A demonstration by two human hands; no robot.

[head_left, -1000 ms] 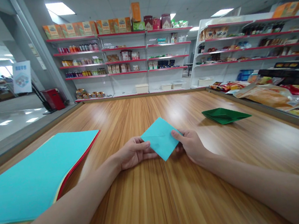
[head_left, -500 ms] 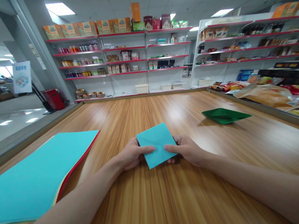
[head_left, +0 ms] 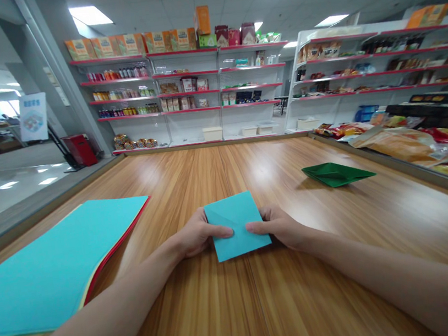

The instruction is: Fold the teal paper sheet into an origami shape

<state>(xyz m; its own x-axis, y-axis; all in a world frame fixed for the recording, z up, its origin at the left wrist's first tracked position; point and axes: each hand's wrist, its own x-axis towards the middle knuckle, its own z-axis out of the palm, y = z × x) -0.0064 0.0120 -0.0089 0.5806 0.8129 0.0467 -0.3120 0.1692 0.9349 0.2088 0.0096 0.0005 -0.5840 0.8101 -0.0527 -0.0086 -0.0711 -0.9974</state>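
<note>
A small blue square of folded paper (head_left: 236, 216) is held above the middle of the wooden table (head_left: 211, 314). My left hand (head_left: 197, 233) grips its left side, thumb on top and the other fingers behind. On the opposite side, my right hand (head_left: 279, 226) holds it the same way, its thumb pointing inward. Faint diagonal crease lines show on the paper's face. The fingers under the paper are mostly hidden.
To the left lies a stack of large coloured sheets (head_left: 65, 257), blue on top with cream and red edges. A folded green paper piece (head_left: 335, 173) rests at the right. Snack packets (head_left: 399, 143) line the right edge, and stocked shelves (head_left: 186, 74) stand beyond the table.
The blue paper has turned slightly and moved a little downward between my hands, so its lower edge is more level. Both hands keep their hold; the sheets and green piece stay put.
</note>
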